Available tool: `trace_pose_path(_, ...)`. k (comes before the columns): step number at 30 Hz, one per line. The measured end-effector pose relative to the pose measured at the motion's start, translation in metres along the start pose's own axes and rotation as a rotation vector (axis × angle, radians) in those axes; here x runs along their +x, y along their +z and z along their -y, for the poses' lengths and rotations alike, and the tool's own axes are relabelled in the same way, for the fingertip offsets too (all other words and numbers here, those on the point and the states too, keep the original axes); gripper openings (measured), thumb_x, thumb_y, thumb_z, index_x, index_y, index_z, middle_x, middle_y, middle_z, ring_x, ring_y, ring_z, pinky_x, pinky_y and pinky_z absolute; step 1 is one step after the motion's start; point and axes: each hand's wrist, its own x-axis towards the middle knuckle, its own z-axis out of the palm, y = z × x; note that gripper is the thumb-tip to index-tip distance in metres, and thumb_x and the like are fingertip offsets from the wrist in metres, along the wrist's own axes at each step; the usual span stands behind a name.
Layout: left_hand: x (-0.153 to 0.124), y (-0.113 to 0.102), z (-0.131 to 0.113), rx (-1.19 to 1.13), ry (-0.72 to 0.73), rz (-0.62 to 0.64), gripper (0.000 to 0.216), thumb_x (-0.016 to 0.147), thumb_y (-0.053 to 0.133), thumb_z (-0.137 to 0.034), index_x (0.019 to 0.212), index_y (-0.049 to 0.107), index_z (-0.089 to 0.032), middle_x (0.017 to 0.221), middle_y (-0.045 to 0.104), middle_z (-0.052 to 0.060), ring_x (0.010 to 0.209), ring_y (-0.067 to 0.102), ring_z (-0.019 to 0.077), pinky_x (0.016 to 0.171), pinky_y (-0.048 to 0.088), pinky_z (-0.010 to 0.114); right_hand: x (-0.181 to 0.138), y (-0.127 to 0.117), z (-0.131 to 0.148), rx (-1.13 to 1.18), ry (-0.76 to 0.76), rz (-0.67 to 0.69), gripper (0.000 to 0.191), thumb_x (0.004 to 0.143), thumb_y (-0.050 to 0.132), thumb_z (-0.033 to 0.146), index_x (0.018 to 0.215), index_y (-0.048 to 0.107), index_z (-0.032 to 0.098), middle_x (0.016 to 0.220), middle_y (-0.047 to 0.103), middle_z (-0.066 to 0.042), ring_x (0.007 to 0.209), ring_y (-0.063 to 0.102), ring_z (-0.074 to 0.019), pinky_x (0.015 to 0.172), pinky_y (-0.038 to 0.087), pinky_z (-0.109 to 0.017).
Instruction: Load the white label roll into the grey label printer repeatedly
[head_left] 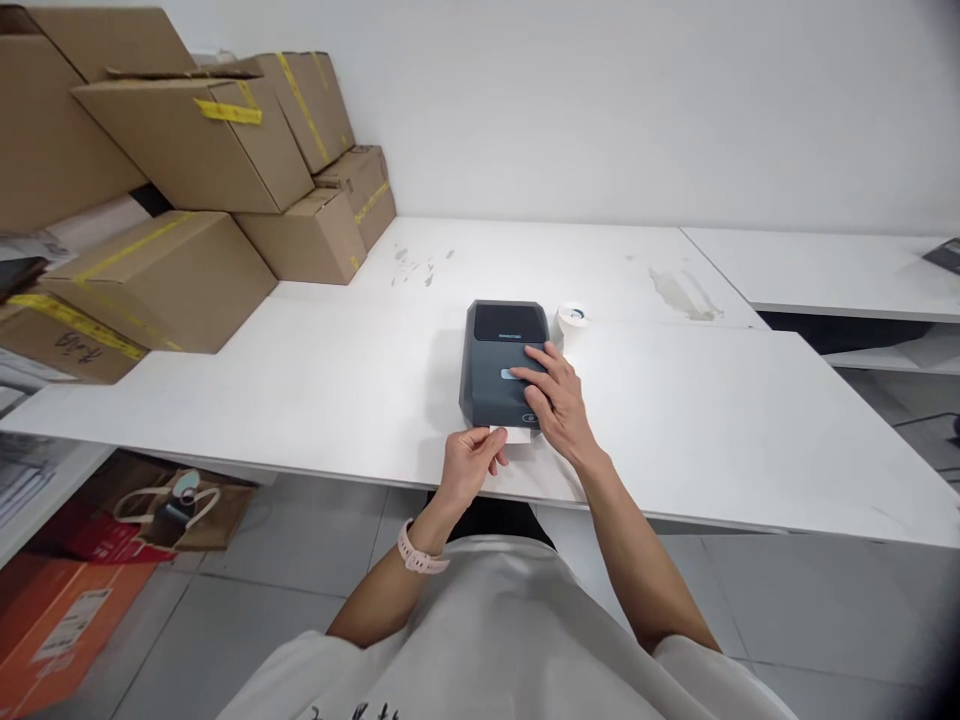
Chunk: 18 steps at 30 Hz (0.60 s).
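Observation:
A dark grey label printer stands on the white table near its front edge. A strip of white label paper sticks out of the printer's front. My left hand pinches the left end of that strip between thumb and fingers. My right hand lies on top of the printer with its fingers spread, the index fingertip at a small light panel. Just behind the printer's right side stands a white paper roll, partly hidden by the printer and my hand.
Cardboard boxes with yellow tape are stacked at the table's left end. The white table reaches to the wall and far right, where a dark object lies. Below left are an orange box and a brown bag.

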Motion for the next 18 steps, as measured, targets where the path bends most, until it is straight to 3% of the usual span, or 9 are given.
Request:
trace_pose_path(4,-0.008,-0.006,-0.003,0.081,0.045,-0.016,0.05,0.083,0.067,-0.057,0.052,0.063,-0.019,0.048,0.055,-0.001,0.045,0.044,0.0085,0.05,0.034,0.026,0.003,-0.009,0.005,-0.232,-0.068,0.039,0.031,0.106,0.047,0.043,0.121,0.071,0.032,0.145,0.065,-0.004,0.15,0.042,-0.0302,0.126,0.013,-0.06)
trace_pose_path(8,-0.002,-0.023,-0.033,0.054,0.253,-0.281,0.054,0.09,0.058,-0.054,0.048,0.061,-0.02,0.045,0.047,-0.002,0.046,0.041,0.0093,0.051,0.034,0.027,-0.004,-0.009,0.009,-0.251,-0.079,0.085,0.041,0.103,0.048,0.053,0.133,0.062,0.03,0.154,0.056,-0.008,0.152,0.038,-0.0327,0.125,0.014,-0.061)
trace_pose_path(12,0.047,-0.049,-0.069,-0.001,0.466,-0.524,0.048,0.091,0.055,-0.049,0.053,0.062,-0.02,0.047,0.047,-0.002,0.048,0.043,0.0092,0.05,0.034,0.026,-0.005,-0.007,0.006,-0.178,-0.146,0.014,0.069,0.097,0.044,0.069,0.154,0.039,0.03,0.163,0.042,-0.014,0.152,0.038,-0.0359,0.123,0.023,-0.062)
trace_pose_path(15,0.098,-0.061,-0.08,0.003,0.442,-0.508,0.037,0.088,0.056,-0.041,0.058,0.062,-0.019,0.051,0.048,-0.003,0.049,0.042,0.0082,0.052,0.035,0.024,0.02,-0.013,0.008,-0.118,-0.177,-0.122,0.077,0.095,0.04,0.075,0.158,0.031,0.032,0.164,0.037,-0.015,0.151,0.037,-0.0379,0.121,0.026,-0.063)
trace_pose_path(18,0.133,-0.059,-0.076,0.065,0.263,-0.361,0.021,0.082,0.063,-0.036,0.085,0.071,-0.017,0.078,0.069,0.003,0.069,0.06,0.0128,0.067,0.047,0.026,0.069,-0.026,0.012,-0.009,-0.123,-0.208,0.075,0.097,0.033,0.076,0.158,0.031,0.033,0.165,0.037,-0.012,0.151,0.037,-0.0372,0.12,0.029,-0.062)
